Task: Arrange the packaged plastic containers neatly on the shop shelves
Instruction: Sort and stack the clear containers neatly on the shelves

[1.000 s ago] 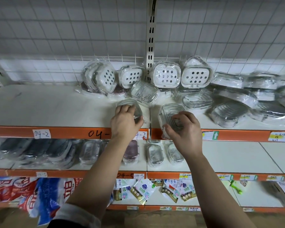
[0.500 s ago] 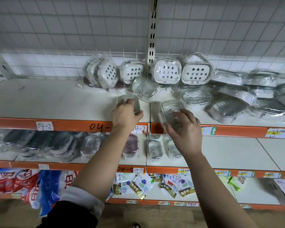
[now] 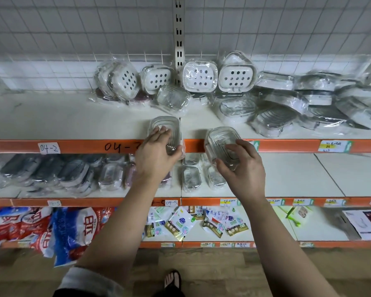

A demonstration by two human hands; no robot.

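Little looks done: the left hand grips the left container and the right hand grips the right container at the shelf edge, while beyond both hands the heap lies jumbled, so most arranging seems left.

Open room left, clutter right
The top shelf lies bare across its left and front; white wrapped containers line the back centre, and a heap of wrapped containers fills the right.
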